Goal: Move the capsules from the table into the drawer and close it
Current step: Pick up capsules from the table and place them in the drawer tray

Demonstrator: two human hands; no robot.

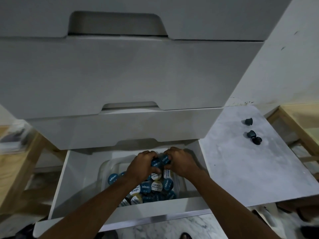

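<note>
The bottom drawer (58, 183) of a white chest stands pulled open. Inside it a clear plastic tub (104, 168) holds several blue and white capsules (156, 186). My left hand (140, 167) and my right hand (179, 163) are together over the far end of the tub, cupped around a handful of blue capsules (161, 161). On the grey marbled table (241, 163) to the right lie three dark capsules: one capsule (249, 121) further back and a touching pair of capsules (254, 137) nearer.
Closed drawers (120, 75) of the chest rise above the open one. Wooden frames (15, 169) stand on the left and at the far right (296, 125). The floor (155, 228) below is marbled tile, and a foot (185, 236) shows at the bottom edge.
</note>
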